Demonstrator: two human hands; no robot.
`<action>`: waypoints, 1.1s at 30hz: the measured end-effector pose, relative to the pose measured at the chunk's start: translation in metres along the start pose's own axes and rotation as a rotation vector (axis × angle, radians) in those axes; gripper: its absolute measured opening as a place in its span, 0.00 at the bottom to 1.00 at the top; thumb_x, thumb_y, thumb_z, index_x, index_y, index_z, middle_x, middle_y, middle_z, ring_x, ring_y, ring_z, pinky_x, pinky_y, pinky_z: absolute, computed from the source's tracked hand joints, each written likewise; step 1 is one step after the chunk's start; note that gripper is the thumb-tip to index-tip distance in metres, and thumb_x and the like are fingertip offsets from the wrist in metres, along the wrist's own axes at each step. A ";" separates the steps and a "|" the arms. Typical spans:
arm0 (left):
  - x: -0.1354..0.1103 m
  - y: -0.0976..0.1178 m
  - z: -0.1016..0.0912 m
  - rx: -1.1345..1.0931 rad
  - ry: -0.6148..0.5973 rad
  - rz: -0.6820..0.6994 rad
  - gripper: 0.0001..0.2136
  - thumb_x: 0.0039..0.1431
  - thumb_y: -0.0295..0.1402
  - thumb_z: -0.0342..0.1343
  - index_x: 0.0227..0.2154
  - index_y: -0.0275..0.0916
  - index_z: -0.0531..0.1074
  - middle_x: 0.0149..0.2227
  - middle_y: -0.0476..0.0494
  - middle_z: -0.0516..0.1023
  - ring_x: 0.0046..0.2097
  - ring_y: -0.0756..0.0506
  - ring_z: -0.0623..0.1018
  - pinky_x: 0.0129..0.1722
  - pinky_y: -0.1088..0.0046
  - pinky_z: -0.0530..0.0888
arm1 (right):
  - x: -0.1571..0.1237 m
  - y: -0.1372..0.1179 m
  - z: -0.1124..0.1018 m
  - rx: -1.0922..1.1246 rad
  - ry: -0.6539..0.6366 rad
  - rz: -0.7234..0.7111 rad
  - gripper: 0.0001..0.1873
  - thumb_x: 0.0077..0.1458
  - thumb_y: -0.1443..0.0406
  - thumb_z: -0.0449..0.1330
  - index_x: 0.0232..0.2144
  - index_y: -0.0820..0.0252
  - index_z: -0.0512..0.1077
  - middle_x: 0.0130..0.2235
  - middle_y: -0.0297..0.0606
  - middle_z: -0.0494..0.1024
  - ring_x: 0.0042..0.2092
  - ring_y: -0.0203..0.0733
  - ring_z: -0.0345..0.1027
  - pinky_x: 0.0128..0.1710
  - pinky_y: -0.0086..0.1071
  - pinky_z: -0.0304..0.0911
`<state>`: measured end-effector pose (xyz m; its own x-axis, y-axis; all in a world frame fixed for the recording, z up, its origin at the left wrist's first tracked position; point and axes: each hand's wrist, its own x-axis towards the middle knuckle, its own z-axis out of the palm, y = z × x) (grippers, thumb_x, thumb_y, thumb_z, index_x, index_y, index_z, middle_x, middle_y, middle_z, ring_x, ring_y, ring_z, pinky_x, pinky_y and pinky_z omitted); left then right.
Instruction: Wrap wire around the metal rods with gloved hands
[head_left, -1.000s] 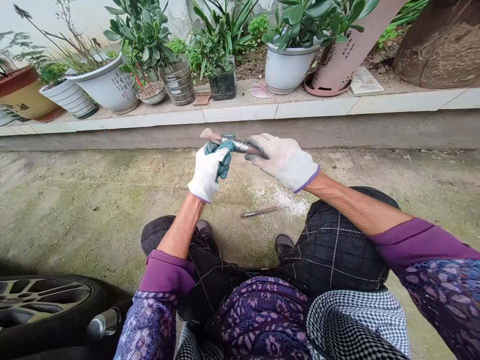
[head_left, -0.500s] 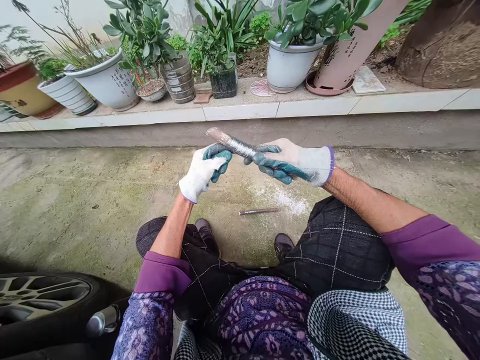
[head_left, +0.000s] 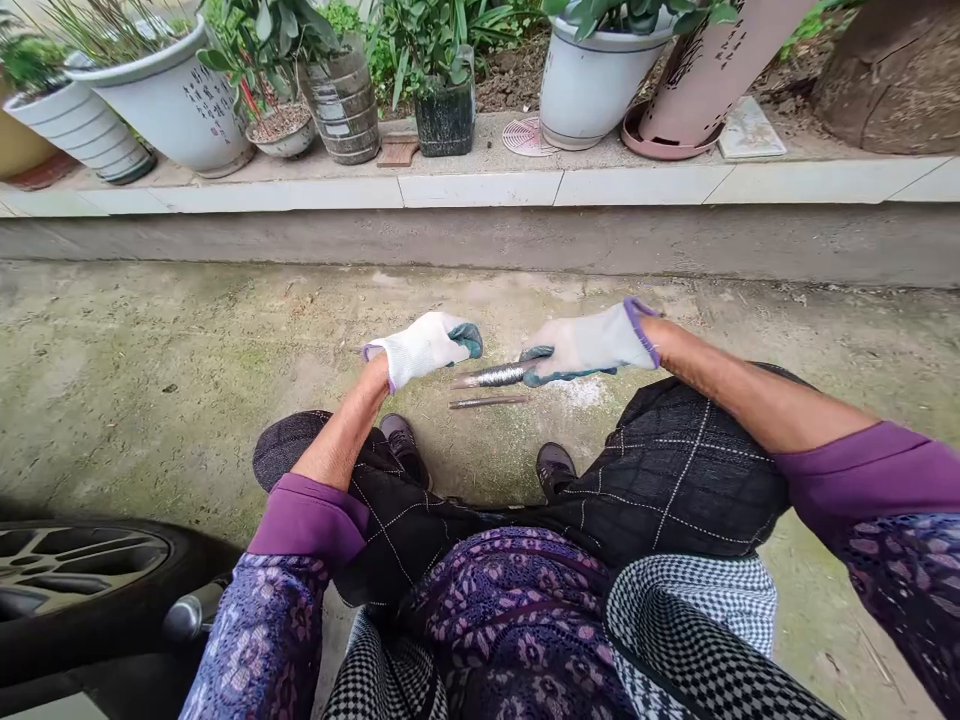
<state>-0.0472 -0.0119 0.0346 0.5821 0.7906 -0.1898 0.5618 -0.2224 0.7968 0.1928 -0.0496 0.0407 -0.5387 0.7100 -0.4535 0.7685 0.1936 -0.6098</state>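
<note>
My right hand [head_left: 585,348], in a white glove with a teal coated palm, is closed round one end of a stick wrapped in shiny silvery wire or thread [head_left: 499,375]. The stick's bare end points left, over the ground. Off to its left, my left hand [head_left: 431,348], gloved alike, has its fingers curled together and apart from the stick. Whatever it may pinch is hidden or too thin to see. A second thin dark stick [head_left: 487,402] lies on the concrete below the held one.
White powder or crumbs [head_left: 585,392] lie on the concrete ground [head_left: 225,350]. A tiled ledge [head_left: 480,190] with several potted plants, including a white pot [head_left: 596,85], runs along the front. A car wheel [head_left: 82,575] stands at lower left.
Both hands have come lower, and the wrapped stick has gone from raised and slanting to nearly level near the ground. My left hand has separated from the stick. The camera view has tilted down.
</note>
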 end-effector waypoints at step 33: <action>0.008 0.005 0.008 -0.439 0.107 -0.010 0.04 0.48 0.28 0.58 0.28 0.35 0.75 0.19 0.52 0.71 0.19 0.56 0.64 0.17 0.80 0.58 | -0.023 -0.009 -0.030 0.550 -0.120 -0.012 0.26 0.49 0.50 0.68 0.42 0.64 0.74 0.20 0.27 0.65 0.16 0.29 0.53 0.11 0.25 0.51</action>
<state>-0.0349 -0.0115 0.0325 0.5014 0.8509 -0.1566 0.2513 0.0300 0.9674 0.2081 -0.0474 0.0760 -0.6068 0.6217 -0.4953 0.4861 -0.2028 -0.8500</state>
